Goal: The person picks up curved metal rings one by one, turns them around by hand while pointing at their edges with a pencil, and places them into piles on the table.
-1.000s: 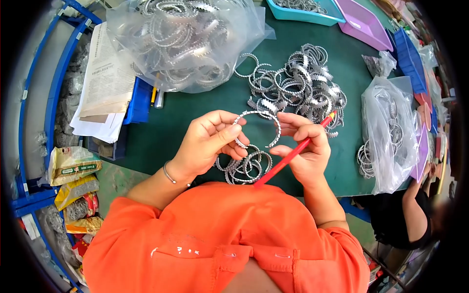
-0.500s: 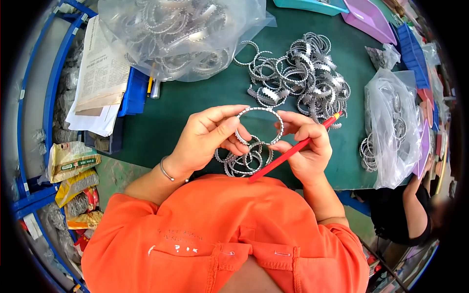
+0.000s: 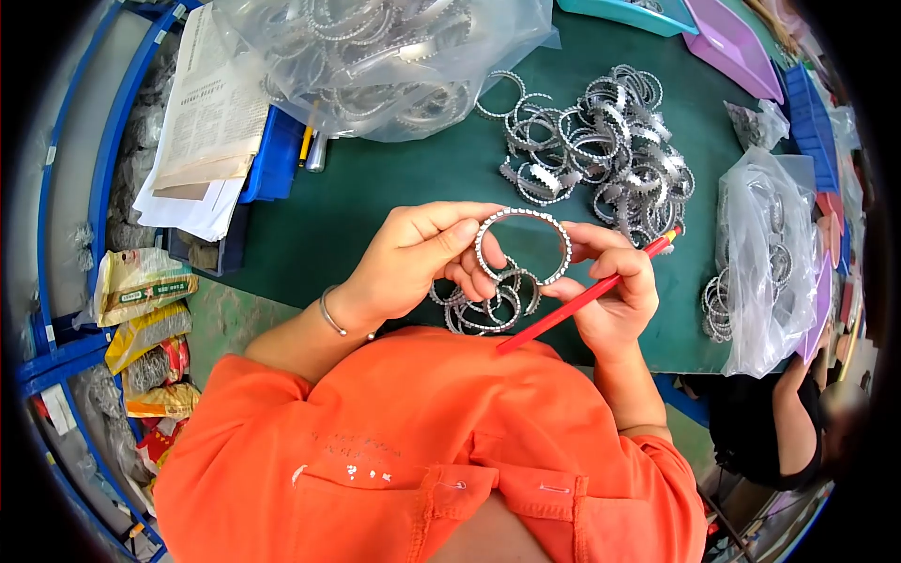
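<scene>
A toothed metal ring [image 3: 483, 236] is held up between my two hands, its outline looking round. My left hand [image 3: 422, 258] pinches its left side with thumb and fingers. On the ring's right side are the fingertips of my right hand [image 3: 615, 286], which also holds a red pen [image 3: 563, 311] slanting across the palm. Several similar rings [image 3: 483, 314] lie on the green table [image 3: 375, 178] just below and behind the held one. A larger heap of rings [image 3: 610, 141] sits farther back to the right.
A clear bag of rings [image 3: 385, 66] stands at the back left, beside papers [image 3: 211, 113] and a blue bin [image 3: 274, 155]. Another clear bag [image 3: 770, 263] lies at the right. Purple [image 3: 732, 47] and teal trays [image 3: 638, 14] are behind. A co-worker's arm [image 3: 795, 422] shows at lower right.
The ring's open gap, seen at its lower right earlier, no longer shows. Both hands and the ring appear farther right, along with the table's contents as the view shifted.
</scene>
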Demonstrator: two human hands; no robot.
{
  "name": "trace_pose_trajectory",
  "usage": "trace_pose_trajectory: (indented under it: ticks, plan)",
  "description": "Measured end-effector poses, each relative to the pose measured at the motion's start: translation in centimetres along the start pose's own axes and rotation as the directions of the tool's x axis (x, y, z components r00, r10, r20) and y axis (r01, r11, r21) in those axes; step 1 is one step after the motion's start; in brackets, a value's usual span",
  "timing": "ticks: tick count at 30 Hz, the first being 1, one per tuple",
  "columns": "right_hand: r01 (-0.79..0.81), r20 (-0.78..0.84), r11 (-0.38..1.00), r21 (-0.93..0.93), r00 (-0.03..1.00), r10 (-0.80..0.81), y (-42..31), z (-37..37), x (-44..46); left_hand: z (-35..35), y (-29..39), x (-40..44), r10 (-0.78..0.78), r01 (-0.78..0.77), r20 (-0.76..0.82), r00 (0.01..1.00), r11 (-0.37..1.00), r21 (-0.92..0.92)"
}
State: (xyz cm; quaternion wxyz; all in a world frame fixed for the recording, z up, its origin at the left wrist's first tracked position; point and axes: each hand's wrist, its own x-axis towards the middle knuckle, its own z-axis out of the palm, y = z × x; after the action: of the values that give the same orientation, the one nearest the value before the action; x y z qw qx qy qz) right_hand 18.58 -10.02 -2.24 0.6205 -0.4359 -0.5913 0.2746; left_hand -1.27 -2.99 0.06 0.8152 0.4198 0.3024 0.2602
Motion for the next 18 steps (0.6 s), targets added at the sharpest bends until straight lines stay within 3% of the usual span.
trace_pose_trajectory:
  ticks: [6, 8, 12, 16, 18]
  plan:
    - [0.008, -0.017, 0.999, -0.033, 1.000, -0.009, 0.2, -0.1, 0.1, 0.0, -0.1, 0.1, 0.004, -0.004, -0.010, 1.000, 1.000, 0.002]
    - [0.082, 0.106, 0.983, -0.161, 0.992, -0.066, 0.5, -0.7, 0.4, -0.2, -0.2, 0.1, 0.037, -0.037, 0.012, 0.999, 0.998, -0.055]
    - [0.148, 0.072, 0.983, -0.109, 0.987, -0.141, -0.6, 0.1, 1.3, 0.1, -0.5, 0.3, 0.028, -0.026, 0.027, 0.999, 0.998, -0.059]
    - [0.032, 0.128, 0.999, -0.025, 0.991, -0.029, -1.3, 1.7, 1.3, 1.2, -0.8, 0.6, 0.046, -0.046, -0.029, 0.998, 0.999, 0.019]
    - [-0.008, 0.095, 1.000, 0.030, 0.995, 0.005, -1.6, 2.6, 1.4, 1.3, -1.4, 0.9, 0.314, -0.321, 0.067, 0.947, 0.922, 0.216]
